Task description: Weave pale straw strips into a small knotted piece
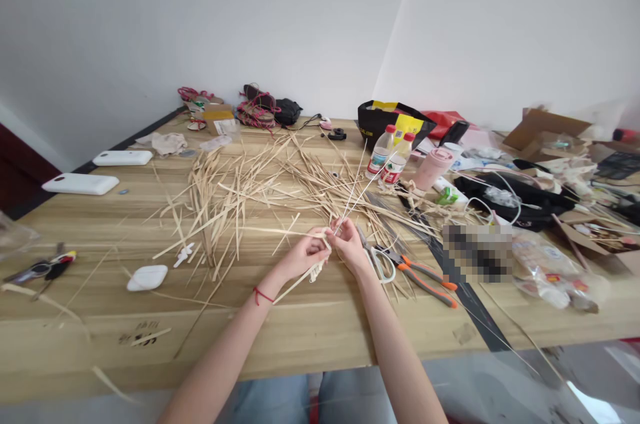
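Note:
Over the table's front middle, my left hand (303,257) pinches a small woven piece of pale flat strips (316,270). One strip end sticks out to the left and another hangs below. My right hand (350,248) is close against it, its fingers closed around the base of thin white wires (356,192) that point up and away. Fingers cover much of the woven piece. Just right of my right hand lie white-handled scissors (385,265) and orange-handled pliers (425,277).
Loose pale strips (220,211) spread across the table's middle. Two water bottles (387,161), a pink cup (434,169) and a black bag (370,121) stand behind right. Plastic packets (545,267) and boxes crowd the right. A white case (147,278) lies at left.

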The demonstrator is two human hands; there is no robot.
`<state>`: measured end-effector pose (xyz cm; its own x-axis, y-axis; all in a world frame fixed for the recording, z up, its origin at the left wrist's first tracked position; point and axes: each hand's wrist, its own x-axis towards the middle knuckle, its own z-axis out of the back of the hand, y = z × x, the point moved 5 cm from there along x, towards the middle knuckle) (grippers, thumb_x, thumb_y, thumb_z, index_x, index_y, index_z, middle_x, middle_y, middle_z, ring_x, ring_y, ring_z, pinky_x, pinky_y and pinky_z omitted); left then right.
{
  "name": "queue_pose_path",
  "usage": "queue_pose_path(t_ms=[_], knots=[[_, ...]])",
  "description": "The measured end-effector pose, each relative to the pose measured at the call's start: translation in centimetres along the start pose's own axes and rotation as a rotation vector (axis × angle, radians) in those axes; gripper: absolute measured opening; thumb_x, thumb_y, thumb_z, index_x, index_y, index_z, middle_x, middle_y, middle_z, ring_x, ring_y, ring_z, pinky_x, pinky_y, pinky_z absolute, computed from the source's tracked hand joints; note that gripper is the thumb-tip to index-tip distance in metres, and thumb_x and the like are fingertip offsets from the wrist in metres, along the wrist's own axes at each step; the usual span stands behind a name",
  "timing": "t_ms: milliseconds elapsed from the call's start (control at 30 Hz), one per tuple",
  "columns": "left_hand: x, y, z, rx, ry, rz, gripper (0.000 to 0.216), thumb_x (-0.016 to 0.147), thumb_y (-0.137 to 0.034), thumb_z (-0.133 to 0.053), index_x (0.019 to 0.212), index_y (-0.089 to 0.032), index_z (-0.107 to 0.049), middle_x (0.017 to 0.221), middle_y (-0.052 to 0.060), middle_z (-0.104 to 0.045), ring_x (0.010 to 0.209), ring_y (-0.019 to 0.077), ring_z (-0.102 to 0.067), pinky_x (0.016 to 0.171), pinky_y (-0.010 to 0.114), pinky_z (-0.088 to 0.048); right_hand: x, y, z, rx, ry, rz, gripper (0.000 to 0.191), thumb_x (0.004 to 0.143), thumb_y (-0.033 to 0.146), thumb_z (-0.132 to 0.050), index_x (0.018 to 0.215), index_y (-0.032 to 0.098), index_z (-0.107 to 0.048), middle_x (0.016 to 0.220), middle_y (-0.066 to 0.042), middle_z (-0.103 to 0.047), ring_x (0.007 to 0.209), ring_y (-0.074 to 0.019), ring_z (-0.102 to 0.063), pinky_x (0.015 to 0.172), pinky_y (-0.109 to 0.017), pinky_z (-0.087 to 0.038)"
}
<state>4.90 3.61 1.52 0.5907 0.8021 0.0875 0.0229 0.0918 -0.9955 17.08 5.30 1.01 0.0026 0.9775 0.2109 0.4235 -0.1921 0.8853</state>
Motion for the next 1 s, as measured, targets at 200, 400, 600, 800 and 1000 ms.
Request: queue_pose_path(t_ms=[200,400,600,800,1000], knots=[[0.1,0.6,0.7,-0.038,-0.116,0.031,0.047,0.078,-0.035,-0.060,0.117,-0.016,-0.042,0.075,0.000,-0.059,0.068,0.0132,-0.058,0.063,0.026,-0.047,-0.1,-0.4,0.0,-0.041,-0.001,-0.056,0.046,0.060,0.024,-0.076,0.099,0.027,-0.053,0.093,0.001,-0.053,0.071,-0.0115,-0.056,0.057,-0.022,-0.047],[0.0,-0.5,0.8,-0.035,-0.172,0.008,0.036,0.077,-0.038,-0.060,0.106,-0.018,-0.049,0.090,0.004,-0.061,0.070,0.0111,-0.058,0.062,0.024,-0.048,-0.2,-0.7,-0.3,-0.038,0.034,-0.131,0.058,0.062,0.030,-0.075,0.115,0.028,-0.052,0.092,-0.002,-0.058,0.075,-0.0160,-0.060,0.056,-0.024,-0.049],[0.0,-1.1,1.3,-0.052,-0.279,-0.065,0.028,0.080,-0.034,-0.059,0.100,-0.019,-0.046,0.089,0.003,-0.060,0.081,0.0142,-0.061,0.073,0.028,-0.051,-0.3,-1.8,-0.5,0.055,0.039,-0.242,0.033,0.069,0.041,-0.070,0.096,0.022,-0.065,0.083,-0.003,-0.065,0.070,-0.0155,-0.058,0.062,-0.027,-0.048],[-0.1,-0.8,1.6,-0.143,-0.362,-0.116,0.033,0.079,-0.033,-0.060,0.104,-0.021,-0.043,0.096,0.005,-0.061,0.082,0.0141,-0.062,0.072,0.029,-0.053,-0.8,-2.0,-1.5,0.085,0.079,-0.272,0.028,0.069,0.043,-0.070,0.088,0.023,-0.068,0.083,-0.002,-0.066,0.076,-0.0166,-0.059,0.070,-0.028,-0.048],[-0.1,-0.8,2.0,-0.168,-0.418,-0.154,0.036,0.080,-0.033,-0.060,0.107,-0.022,-0.040,0.091,0.003,-0.062,0.078,0.0143,-0.063,0.068,0.029,-0.052,-0.6,-2.0,-1.5,0.200,0.098,-0.315,0.032,0.072,0.048,-0.066,0.084,0.018,-0.068,0.075,-0.002,-0.064,0.064,-0.0129,-0.055,0.060,-0.025,-0.045]])
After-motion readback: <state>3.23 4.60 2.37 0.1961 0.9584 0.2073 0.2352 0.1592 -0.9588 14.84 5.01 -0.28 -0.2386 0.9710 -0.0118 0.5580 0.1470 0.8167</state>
